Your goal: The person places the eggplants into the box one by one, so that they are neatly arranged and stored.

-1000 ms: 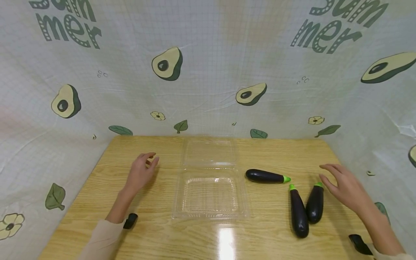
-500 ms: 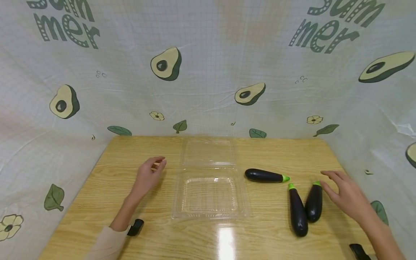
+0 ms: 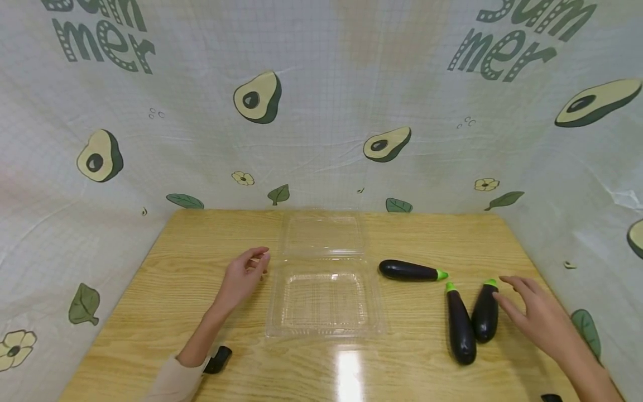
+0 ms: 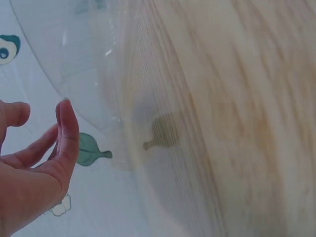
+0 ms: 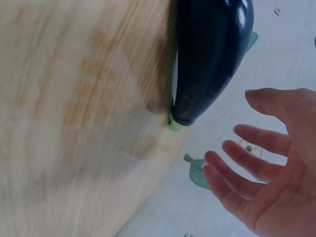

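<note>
My left hand [image 3: 242,282] hovers at the left side of a clear plastic clamshell box [image 3: 324,298], fingers loosely bent and holding nothing. The box lies unfolded, its lid [image 3: 324,233] flat toward the back. On the right, my right hand [image 3: 537,315] is beside the stem end of the rightmost eggplant [image 3: 485,312], with thumb and fingers spread and nothing between them. A second eggplant [image 3: 460,326] lies against that one, and a third eggplant [image 3: 409,271] rests sideways near the box. In the right wrist view, a dark eggplant [image 5: 212,54] shows above the spread fingers.
The wooden table [image 3: 236,363] ends at a white cloth backdrop [image 3: 321,100] printed with avocados and leaves. The cloth also rises along the left and right sides of the table. A black strap end [image 3: 218,360] sticks out from the left wrist.
My left hand has moved right, toward the box. My right hand has come slightly down and closer to the rightmost eggplant. The box and eggplants have stayed in place.
</note>
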A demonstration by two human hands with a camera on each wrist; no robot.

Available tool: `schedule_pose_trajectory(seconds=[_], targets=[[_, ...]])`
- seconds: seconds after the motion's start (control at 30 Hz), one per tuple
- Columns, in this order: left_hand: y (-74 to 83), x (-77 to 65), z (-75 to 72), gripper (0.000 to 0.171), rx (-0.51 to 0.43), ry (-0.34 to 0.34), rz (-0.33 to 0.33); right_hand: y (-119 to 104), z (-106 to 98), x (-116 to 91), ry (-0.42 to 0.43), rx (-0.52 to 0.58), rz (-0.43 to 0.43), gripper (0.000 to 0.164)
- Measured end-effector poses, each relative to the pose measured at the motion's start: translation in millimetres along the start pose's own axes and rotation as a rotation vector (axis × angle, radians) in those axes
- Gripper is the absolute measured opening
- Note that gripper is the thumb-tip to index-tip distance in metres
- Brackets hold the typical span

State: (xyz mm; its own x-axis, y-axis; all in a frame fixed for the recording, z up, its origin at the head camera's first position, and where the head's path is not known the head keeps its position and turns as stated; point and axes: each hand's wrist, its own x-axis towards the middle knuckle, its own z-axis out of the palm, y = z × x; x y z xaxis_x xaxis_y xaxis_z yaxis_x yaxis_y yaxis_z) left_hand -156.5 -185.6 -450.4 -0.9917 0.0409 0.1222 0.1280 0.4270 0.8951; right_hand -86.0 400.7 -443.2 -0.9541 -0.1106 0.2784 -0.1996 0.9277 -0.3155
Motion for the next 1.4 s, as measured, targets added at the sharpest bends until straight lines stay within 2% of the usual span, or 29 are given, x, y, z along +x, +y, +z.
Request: schedule_pose_trajectory(seconds=[0.2, 0.37, 0.57, 0.8, 0.97, 1.1, 1.3, 1.4], targets=[[3.1, -4.3, 7.5, 0.041, -0.044, -0.048, -0.031, -3.1, 5.8, -10.4, 0.036, 0.028, 0.01, 0.046], [2.9, -6.5, 10.1, 0.042, -0.066, -0.069, -0.055, -8.0, 8.2, -17.4, 0.012, 0.029, 0.072, 0.056], [1.9, -7.3, 12.1, 0.039, -0.093, -0.077, -0.07, -11.4, 7.4, -20.5, -0.074, 0.011, 0.143, 0.064], [1.2, -6.8, 11.8, 0.036, -0.118, -0.081, -0.075, -15.4, 5.2, -13.8, -0.233, 0.039, 0.262, 0.076], [0.6, -6.3, 11.3, 0.038, -0.127, -0.093, -0.072, -16.4, 6.7, -10.4, -0.314, 0.074, 0.32, 0.077], [0.4, -6.1, 11.2, 0.038, -0.137, -0.102, -0.068, -15.5, 7.3, -9.5, -0.348, 0.092, 0.342, 0.076], [-0.2, -6.1, 11.1, 0.038, -0.141, -0.103, -0.068, -13.7, 5.6, -9.9, -0.389, 0.168, 0.379, 0.074], [-0.2, -6.1, 11.2, 0.038, -0.137, -0.104, -0.073, -12.9, 3.3, -9.6, -0.436, 0.246, 0.447, 0.077]])
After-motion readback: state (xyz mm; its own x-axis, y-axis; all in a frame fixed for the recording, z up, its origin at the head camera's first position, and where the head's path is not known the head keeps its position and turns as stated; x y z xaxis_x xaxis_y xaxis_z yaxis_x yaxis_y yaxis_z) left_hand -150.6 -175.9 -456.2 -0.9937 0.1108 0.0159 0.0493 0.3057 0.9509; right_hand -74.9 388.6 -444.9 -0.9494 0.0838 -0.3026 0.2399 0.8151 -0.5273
